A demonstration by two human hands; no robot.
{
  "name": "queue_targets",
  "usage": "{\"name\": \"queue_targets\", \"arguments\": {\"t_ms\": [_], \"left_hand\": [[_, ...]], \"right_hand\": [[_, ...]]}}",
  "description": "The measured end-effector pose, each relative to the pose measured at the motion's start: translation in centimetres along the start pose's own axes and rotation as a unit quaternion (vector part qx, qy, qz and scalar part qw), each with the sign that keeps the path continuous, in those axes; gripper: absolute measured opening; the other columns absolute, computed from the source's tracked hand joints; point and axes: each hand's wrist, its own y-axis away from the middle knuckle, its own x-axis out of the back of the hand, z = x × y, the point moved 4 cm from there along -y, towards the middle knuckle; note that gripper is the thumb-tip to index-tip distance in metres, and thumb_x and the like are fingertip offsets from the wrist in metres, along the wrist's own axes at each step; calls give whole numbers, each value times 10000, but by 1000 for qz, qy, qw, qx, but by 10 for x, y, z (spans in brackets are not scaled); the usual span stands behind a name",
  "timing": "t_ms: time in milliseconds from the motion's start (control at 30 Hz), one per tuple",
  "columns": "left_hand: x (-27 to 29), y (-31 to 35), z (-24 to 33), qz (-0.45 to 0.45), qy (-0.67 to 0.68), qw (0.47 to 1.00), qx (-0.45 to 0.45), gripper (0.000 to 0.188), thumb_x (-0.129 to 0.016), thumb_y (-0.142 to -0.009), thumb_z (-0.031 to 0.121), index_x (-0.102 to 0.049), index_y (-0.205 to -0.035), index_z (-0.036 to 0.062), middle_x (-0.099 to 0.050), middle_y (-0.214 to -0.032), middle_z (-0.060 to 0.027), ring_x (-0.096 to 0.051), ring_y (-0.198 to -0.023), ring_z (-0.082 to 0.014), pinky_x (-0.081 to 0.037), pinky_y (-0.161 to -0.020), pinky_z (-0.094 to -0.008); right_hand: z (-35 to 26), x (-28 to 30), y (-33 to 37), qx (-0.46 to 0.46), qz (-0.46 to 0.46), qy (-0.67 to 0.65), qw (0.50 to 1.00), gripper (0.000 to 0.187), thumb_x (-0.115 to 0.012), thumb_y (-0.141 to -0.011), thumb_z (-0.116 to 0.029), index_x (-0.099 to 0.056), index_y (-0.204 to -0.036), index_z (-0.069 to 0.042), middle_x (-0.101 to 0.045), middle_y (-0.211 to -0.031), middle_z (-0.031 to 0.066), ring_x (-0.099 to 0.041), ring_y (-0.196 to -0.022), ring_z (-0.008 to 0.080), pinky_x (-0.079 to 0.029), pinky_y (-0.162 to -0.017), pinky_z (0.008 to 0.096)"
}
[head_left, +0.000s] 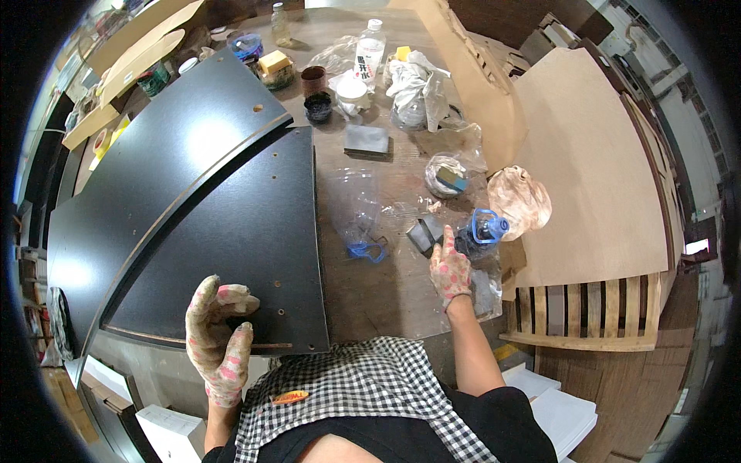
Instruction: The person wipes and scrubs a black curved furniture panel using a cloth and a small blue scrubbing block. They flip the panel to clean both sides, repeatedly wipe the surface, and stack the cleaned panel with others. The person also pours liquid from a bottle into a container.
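Both my hands wear pale work gloves with pink spots. My left hand [220, 339] is raised at the near edge of the smaller black panel [247, 231], fingers curved and apart from the thumb, holding nothing. This panel has small drilled holes, and a larger black panel [139, 162] with a curved edge lies beside it. On the table to the right, my right hand [450, 272] reaches forward with its index finger stretched out. Its fingertips are at a small grey sanding block [421, 236] with a dark band. A clear plastic bottle with a blue handle [480, 231] stands just right of that hand.
A cut-open clear bottle [356, 204] lies mid-table, with another grey block [366, 140] beyond. Farther back are a white-labelled bottle [370, 50], cloth rags [417, 81], a brown cup [314, 79] and a yellow sponge [274, 62]. A crumpled cloth [521, 202] and cardboard edge the right side.
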Motion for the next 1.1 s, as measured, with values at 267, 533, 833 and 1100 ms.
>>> {"name": "queue_targets", "arguments": {"t_ms": [267,533,833,1100], "left_hand": [[-1,0,-1,4,-9,1000,5,635,-581,-838,-82,-427,-1446,22,-622,-1223,-142,-645,-1072,-218,-503,-992,-362],[-1,1,-4,4,-21,1000,-10,635,-585,-831,-101,-435,-1438,15,-632,-1209,-131,-649,-1064,-212,-504,-979,-349],[-5,2,-8,-12,-135,988,-81,601,-593,-813,-125,-489,-1393,-5,-652,-1188,-141,-661,-1051,-220,-519,-957,-347],[-8,-3,1,-34,-232,966,-111,577,-632,-766,-128,-546,-1317,21,-685,-1092,-127,-689,-946,-219,-542,-864,-332]], "right_hand": [[-30,33,14,86,75,-71,991,385,-562,-951,-193,-581,-1299,-30,-704,-881,209,-690,-781,385,-549,-709,467],[-57,27,7,208,147,-115,960,223,-596,-904,-107,-652,-1113,-55,-660,-911,153,-666,-802,324,-539,-691,414],[-146,-62,13,305,-81,-58,947,222,-627,-885,-167,-625,-1094,-93,-629,-975,103,-658,-834,301,-538,-687,426],[-136,31,-67,334,173,-301,876,186,-590,-878,-76,-591,-1042,11,-585,-1172,213,-646,-862,367,-539,-797,427]]}}
